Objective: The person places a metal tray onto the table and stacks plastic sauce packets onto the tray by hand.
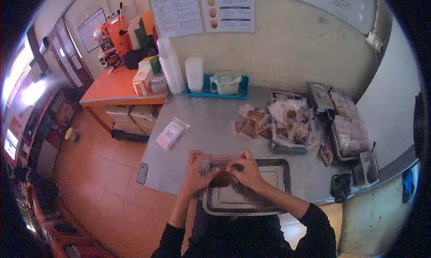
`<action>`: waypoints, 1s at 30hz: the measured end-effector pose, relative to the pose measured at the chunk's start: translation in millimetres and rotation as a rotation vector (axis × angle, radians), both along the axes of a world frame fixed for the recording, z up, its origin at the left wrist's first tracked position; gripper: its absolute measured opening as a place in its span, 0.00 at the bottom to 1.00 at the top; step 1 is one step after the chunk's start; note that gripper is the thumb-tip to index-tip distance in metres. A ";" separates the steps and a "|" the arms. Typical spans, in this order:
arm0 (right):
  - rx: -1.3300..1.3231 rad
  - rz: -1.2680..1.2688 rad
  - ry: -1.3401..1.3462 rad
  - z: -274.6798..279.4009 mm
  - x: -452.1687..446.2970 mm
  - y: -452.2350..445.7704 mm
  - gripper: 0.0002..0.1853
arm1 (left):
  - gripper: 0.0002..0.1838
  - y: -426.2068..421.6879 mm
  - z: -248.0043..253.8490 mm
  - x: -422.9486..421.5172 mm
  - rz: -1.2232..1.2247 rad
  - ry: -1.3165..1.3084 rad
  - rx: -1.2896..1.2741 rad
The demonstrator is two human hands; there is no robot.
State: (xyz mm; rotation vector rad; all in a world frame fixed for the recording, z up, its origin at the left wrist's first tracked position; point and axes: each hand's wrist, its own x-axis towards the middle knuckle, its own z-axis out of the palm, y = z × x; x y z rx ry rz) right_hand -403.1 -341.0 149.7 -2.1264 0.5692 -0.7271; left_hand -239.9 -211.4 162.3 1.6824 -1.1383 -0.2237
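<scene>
Clear bag (pixel 220 169) of brown filling (pixel 220 181) between fingers (pixel 241 162) over metal tray (pixel 273 173)

Not one word comes through legibly for me. Here's a pale packet (pixel 164 141) on the bench (pixel 197 119), its label (pixel 171 132) marked in blue and red, lettering too small to read. Up on the wall, a printed sheet (pixel 176 11) and a chart (pixel 228 10) with coloured pictures: rows of text, all blurred. Whiteboard (pixel 332 4), top right: handwriting, and I can't decipher it.
</scene>
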 end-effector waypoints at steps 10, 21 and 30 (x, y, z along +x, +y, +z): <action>-0.089 -0.048 -0.085 18.0 13.7 -21.7 0.12 | 0.11 -1.9 -15.0 -2.7 -0.030 -0.156 -0.026; 0.138 -0.024 0.028 3.7 3.8 7.3 0.23 | 0.08 -6.7 -24.5 -23.6 -0.098 0.002 0.010; 0.445 -0.063 0.009 -1.4 -20.7 11.3 0.26 | 0.06 -10.6 -34.9 -14.4 -0.034 -0.042 -0.067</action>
